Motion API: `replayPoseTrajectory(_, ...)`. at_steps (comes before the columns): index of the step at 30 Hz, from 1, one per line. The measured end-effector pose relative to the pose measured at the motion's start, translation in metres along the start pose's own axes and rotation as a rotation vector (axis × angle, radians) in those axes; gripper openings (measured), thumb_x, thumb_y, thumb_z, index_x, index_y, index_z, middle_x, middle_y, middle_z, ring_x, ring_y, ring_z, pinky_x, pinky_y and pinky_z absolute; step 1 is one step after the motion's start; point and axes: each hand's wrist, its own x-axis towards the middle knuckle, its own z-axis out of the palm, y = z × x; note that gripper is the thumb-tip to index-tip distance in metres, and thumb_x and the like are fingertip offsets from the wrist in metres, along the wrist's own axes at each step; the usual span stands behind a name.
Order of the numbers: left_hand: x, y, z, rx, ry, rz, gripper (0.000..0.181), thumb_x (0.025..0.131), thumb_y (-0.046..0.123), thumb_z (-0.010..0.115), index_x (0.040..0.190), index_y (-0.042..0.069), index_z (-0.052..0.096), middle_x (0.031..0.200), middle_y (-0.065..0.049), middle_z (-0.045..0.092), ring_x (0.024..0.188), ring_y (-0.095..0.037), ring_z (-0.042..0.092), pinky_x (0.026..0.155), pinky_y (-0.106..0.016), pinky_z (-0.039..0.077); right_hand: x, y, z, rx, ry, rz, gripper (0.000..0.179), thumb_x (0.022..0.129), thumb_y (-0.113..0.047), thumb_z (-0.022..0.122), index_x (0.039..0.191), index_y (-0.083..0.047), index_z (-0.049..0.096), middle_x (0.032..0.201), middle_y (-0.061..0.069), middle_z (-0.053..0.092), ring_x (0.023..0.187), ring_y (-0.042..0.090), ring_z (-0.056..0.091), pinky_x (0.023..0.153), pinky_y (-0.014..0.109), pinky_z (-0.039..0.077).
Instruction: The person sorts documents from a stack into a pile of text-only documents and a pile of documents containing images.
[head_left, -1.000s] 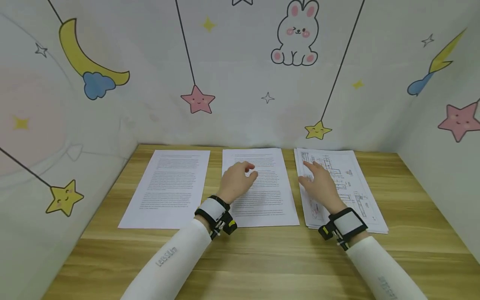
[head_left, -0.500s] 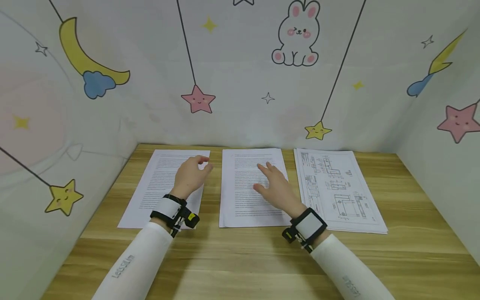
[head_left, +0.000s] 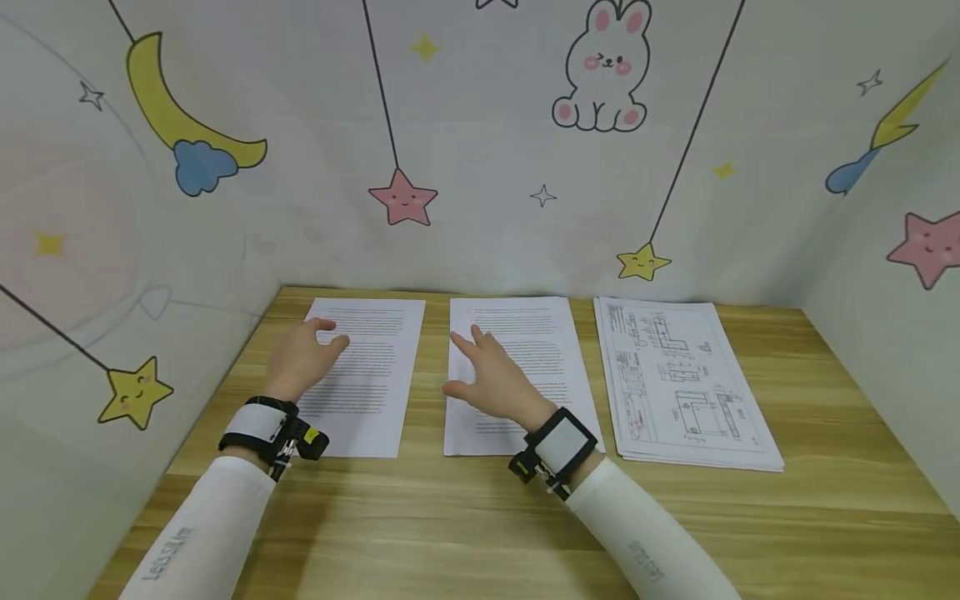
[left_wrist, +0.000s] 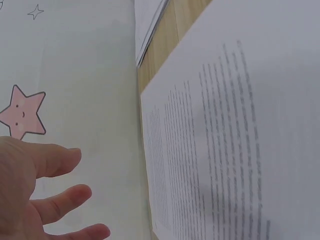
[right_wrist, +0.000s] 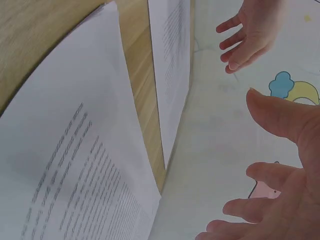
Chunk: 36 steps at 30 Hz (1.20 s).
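Three lots of white paper lie side by side on the wooden table. My left hand (head_left: 302, 358) hovers over the left edge of the left printed sheet (head_left: 367, 375), fingers loosely bent and holding nothing. Over the middle printed pages (head_left: 536, 350) is my right hand (head_left: 498, 379), its fingers spread and its thumb apart. Both wrist views show a gap between fingers and paper; the left wrist view has the left hand (left_wrist: 45, 190) with nothing in it. In the right wrist view the right hand (right_wrist: 275, 185) is likewise without a held thing.
At the right lies a stack of technical drawings (head_left: 693, 383), its sheets slightly uneven. The wooden table (head_left: 450, 533) meets a white backdrop (head_left: 487, 250) printed with stars, a moon and a rabbit at the back and both sides.
Both hands have moved leftward: the left from the middle pages to the left sheet's left edge, the right from the drawings to the middle pages. The papers stay in place.
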Motion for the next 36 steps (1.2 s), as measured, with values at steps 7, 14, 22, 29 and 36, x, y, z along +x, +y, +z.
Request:
replayPoseTrajectory(7, -0.002, -0.027, -0.012, 0.043, -0.113, -0.036, 0.065, 0.098, 0.036, 0.054, 0.140, -0.012, 0.043, 0.144, -0.039, 0.041, 0.129, -0.053, 0.044, 0.100, -0.062, 0.042, 0.012, -0.020, 0.023, -0.042, -0.137, -0.034, 0.079, 0.089, -0.038, 0.072, 0.154, -0.011, 0.036, 0.162, 0.027, 0.022, 0.150, 0.044, 0.025, 0.119, 0.053, 0.031)
replayPoseTrajectory(14, 0.001, -0.043, -0.018, 0.111, -0.251, -0.111, 0.083, 0.096, 0.045, 0.054, 0.146, -0.017, 0.029, 0.147, -0.042, 0.034, 0.132, -0.056, 0.040, 0.103, -0.062, 0.041, 0.023, -0.030, 0.052, -0.060, -0.239, -0.028, 0.081, 0.087, -0.043, 0.073, 0.153, -0.013, 0.038, 0.159, 0.024, 0.032, 0.148, 0.034, 0.035, 0.117, 0.046, 0.037)
replayPoseTrajectory(22, 0.000, -0.056, -0.012, 0.158, -0.329, -0.145, 0.090, 0.094, 0.057, 0.053, 0.143, -0.017, 0.034, 0.139, -0.042, 0.045, 0.115, -0.050, 0.056, 0.089, -0.054, 0.051, 0.030, -0.043, 0.078, -0.186, -0.248, 0.014, 0.078, 0.085, -0.047, 0.073, 0.151, -0.020, 0.043, 0.149, 0.020, 0.044, 0.137, 0.031, 0.043, 0.103, 0.044, 0.048)
replayPoseTrajectory(29, -0.001, -0.048, -0.004, 0.214, -0.251, -0.156, 0.091, 0.092, 0.061, 0.053, 0.138, -0.017, 0.043, 0.131, -0.042, 0.052, 0.109, -0.050, 0.059, 0.085, -0.055, 0.052, 0.027, -0.049, 0.091, -0.355, -0.235, 0.020, 0.077, 0.085, -0.055, 0.070, 0.151, -0.025, 0.044, 0.160, 0.019, 0.030, 0.150, 0.032, 0.026, 0.120, 0.047, 0.029)
replayPoseTrajectory(36, 0.002, -0.047, 0.002, 0.206, -0.213, -0.221, 0.095, 0.090, 0.061, 0.057, 0.137, -0.020, 0.041, 0.131, -0.046, 0.049, 0.116, -0.058, 0.050, 0.093, -0.063, 0.046, 0.025, -0.051, 0.094, -0.351, -0.226, 0.015, 0.077, 0.086, -0.056, 0.069, 0.150, -0.024, 0.044, 0.161, 0.019, 0.028, 0.151, 0.034, 0.025, 0.121, 0.049, 0.027)
